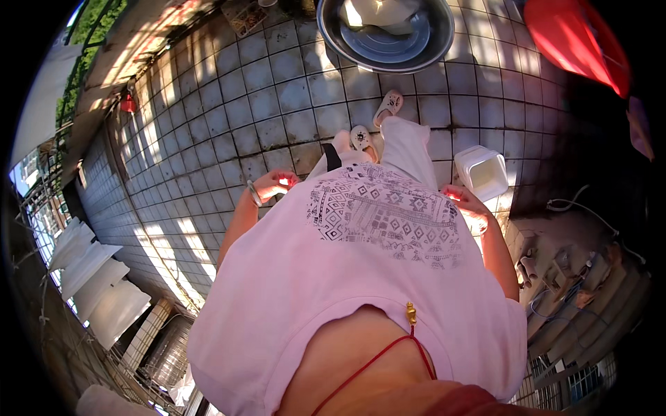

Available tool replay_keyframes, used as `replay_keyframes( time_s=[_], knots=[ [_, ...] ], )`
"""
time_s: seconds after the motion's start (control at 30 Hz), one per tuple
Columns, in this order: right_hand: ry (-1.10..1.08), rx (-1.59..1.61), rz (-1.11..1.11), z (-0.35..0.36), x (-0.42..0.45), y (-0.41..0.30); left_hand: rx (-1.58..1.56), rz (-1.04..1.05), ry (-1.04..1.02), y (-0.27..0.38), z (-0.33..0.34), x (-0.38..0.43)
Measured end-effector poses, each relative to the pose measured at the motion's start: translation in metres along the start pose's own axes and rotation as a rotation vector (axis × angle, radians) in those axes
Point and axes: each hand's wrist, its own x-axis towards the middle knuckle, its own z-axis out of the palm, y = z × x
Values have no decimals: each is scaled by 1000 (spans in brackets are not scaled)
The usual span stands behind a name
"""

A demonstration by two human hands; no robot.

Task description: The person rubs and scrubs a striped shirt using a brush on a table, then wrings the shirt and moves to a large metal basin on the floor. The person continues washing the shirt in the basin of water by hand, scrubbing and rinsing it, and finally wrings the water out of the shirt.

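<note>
My left hand (272, 185), with a pale bangle (254, 193) on the wrist, is at the left side of my light pink T-shirt (291, 275). Its fingers are curled, and the shirt's edge partly hides the tips. At the shirt's right side my right hand (471, 207) is also curled, its fingertips at the hem. I cannot tell whether either hand grips the cloth. Pale trousers (408, 148) show below the patterned print, and a black strap (331, 157) hangs at the left leg. Just beyond my right hand stands a white plastic bucket (481, 171).
A metal basin (385, 66) holding a pale object (382, 11) is ahead on the tiled floor (291, 99). Red plastic (577, 44) lies at upper right. Steps with odds and ends (567, 291) are at right; white sheets (112, 307) hang at left.
</note>
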Motion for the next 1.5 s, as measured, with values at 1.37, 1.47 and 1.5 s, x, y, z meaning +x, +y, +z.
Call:
replay_keyframes(
  time_s=[1.37, 1.47, 1.5],
  knots=[
    [396, -1114, 134, -568, 777, -82, 1787, 58, -103, 149, -332, 1003],
    [820, -380, -51, -641, 723, -30, 1163, 226, -154, 198, -298, 973],
    [983, -170, -164, -666, 709, -8, 662, 312, 24, 204, -291, 961]
  ],
)
